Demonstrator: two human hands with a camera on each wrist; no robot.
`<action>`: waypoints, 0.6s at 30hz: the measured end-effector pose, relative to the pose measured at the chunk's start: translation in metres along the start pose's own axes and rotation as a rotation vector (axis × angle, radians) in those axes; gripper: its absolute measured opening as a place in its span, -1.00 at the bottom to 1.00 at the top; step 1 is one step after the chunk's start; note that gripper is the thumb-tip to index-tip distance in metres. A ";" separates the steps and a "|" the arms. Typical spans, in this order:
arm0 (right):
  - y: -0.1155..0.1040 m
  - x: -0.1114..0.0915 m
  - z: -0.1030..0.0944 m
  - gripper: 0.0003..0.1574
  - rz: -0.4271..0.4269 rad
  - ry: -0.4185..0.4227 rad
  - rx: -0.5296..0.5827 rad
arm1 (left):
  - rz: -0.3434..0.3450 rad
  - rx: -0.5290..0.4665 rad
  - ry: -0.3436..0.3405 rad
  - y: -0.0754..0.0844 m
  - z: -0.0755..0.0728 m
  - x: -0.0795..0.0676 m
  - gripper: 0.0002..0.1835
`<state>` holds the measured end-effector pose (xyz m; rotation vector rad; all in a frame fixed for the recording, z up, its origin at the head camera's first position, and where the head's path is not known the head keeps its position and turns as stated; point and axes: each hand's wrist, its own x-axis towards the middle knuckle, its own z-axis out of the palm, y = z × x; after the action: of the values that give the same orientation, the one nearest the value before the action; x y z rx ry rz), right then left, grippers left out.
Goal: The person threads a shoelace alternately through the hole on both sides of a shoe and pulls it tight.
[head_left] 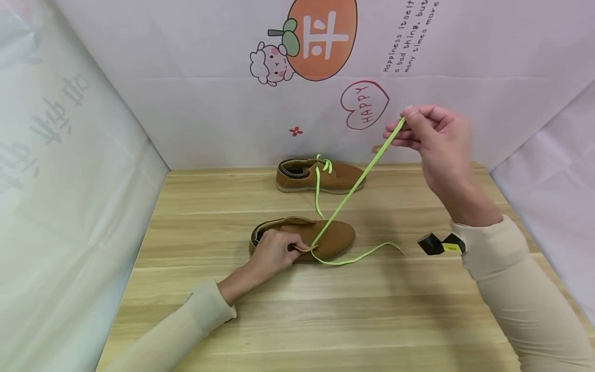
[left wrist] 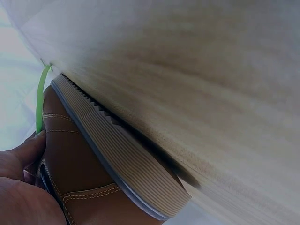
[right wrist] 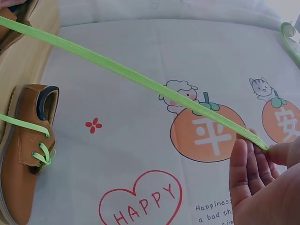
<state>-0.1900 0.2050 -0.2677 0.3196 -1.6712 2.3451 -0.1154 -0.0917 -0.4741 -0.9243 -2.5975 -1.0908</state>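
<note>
A brown shoe (head_left: 341, 235) with a pale ribbed sole (left wrist: 126, 154) rests on the wooden table, toe to the right. My left hand (head_left: 274, 253) pinches the near eyelet flap (head_left: 308, 249) of this shoe between thumb and fingers. Up at the right, my right hand (head_left: 443, 139) pinches one end of a neon-green shoelace (head_left: 362, 178) between thumb and forefinger. The lace runs taut and slanting from the flap to those fingertips. Its other stretch lies loose on the table, curving right of the shoe. In the left wrist view the left fingertips are partly hidden behind the shoe.
Behind stands a second brown shoe (head_left: 344, 175) with green lace (head_left: 318, 188) through its eyelets, one end trailing toward the near shoe. White printed cloth (head_left: 209, 119) hangs at the table's back and sides. A small black device (head_left: 432, 244) sits at the right cuff.
</note>
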 end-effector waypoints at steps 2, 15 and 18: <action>-0.002 0.000 -0.002 -0.84 -0.002 0.016 0.010 | -0.003 -0.003 -0.001 0.000 0.000 0.000 -0.72; -0.014 0.001 -0.016 -0.78 0.053 0.021 0.019 | 0.009 0.016 0.003 -0.001 0.000 0.002 -0.75; -0.011 -0.001 -0.018 -0.77 0.105 -0.003 -0.027 | 0.011 0.020 0.008 -0.001 0.000 0.002 -0.76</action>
<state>-0.1860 0.2254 -0.2634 0.2352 -1.7594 2.3952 -0.1174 -0.0913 -0.4740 -0.9268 -2.5891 -1.0622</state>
